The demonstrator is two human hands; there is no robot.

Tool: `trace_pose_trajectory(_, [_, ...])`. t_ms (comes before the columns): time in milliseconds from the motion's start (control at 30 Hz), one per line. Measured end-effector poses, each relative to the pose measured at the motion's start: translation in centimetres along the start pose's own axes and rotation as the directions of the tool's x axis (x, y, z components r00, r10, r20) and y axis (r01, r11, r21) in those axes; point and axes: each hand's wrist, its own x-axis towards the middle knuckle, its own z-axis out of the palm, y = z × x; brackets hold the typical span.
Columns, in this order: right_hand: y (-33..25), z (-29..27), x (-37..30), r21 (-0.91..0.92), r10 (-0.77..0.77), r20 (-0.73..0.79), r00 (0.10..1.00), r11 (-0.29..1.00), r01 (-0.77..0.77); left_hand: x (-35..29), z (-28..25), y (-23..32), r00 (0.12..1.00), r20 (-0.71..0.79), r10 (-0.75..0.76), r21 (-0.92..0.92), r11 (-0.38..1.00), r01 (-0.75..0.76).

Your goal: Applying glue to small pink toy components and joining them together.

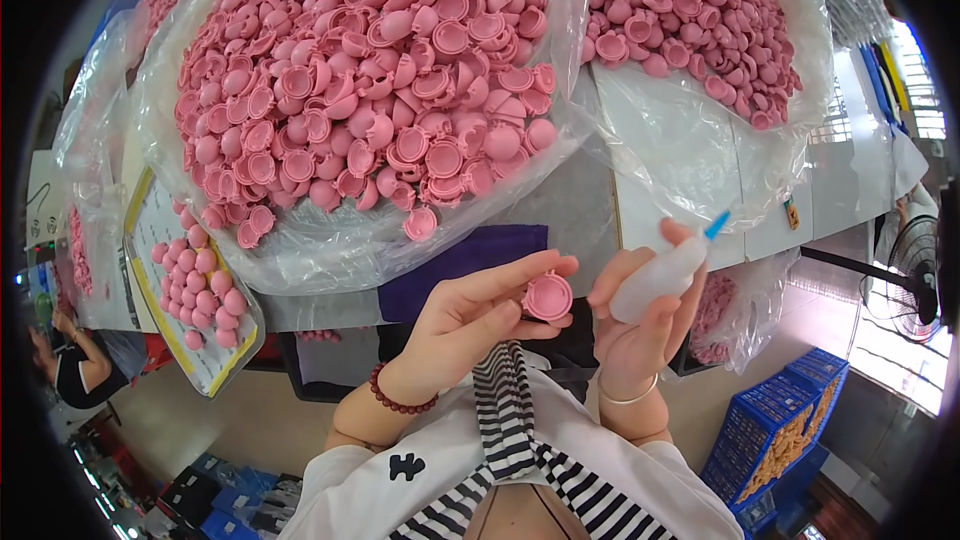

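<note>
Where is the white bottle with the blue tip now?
In the head view, the white bottle is right of centre in the right grip, to the right of the round pink piece in the left grip.

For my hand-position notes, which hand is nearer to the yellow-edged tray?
Left. The left hand, holding a pink half-ball, is to the right of the tray; the right hand, holding a white bottle, is farther off to the right.

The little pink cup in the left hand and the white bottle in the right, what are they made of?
The round pink cup-shaped piece looks like smooth, satiny plastic: even colour, crisp moulded rim. The milky-white bottle with a pointed blue tip is probably plastic too, smooth and hazy.
</note>
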Motion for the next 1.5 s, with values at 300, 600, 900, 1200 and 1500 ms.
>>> trace_pose_trajectory(300, [-1.0,-2.0,0.9,-0.021,-0.27,0.205,0.941,0.96,0.28,-0.5,0.3,-0.5,0.956,0.041,0.289,0.172,0.941,-0.292])
trace_pose_trajectory(600, [-2.0,-0.5,0.3,-0.306,-0.447,0.362,0.818,0.772,0.557,-1.0,0.3,-0.3,0.95,-0.01,0.313,0.254,0.919,-0.301])
trace_pose_trajectory(900, [-1.8,-0.5,0.0,-0.374,-0.399,0.394,0.828,0.753,0.541,-1.0,0.2,-0.4,0.949,-0.023,0.315,0.239,0.923,-0.301])
trace_pose_trajectory(1200, [-1.8,-0.4,-0.1,-0.37,-0.408,0.38,0.83,0.755,0.541,-1.2,0.1,-0.2,0.953,-0.029,0.3,0.27,0.921,-0.281])
trace_pose_trajectory(1500, [-1.5,-0.8,0.3,-0.356,-0.446,0.335,0.83,0.756,0.55,-1.2,0.3,-0.1,0.937,-0.03,0.347,0.267,0.906,-0.327])
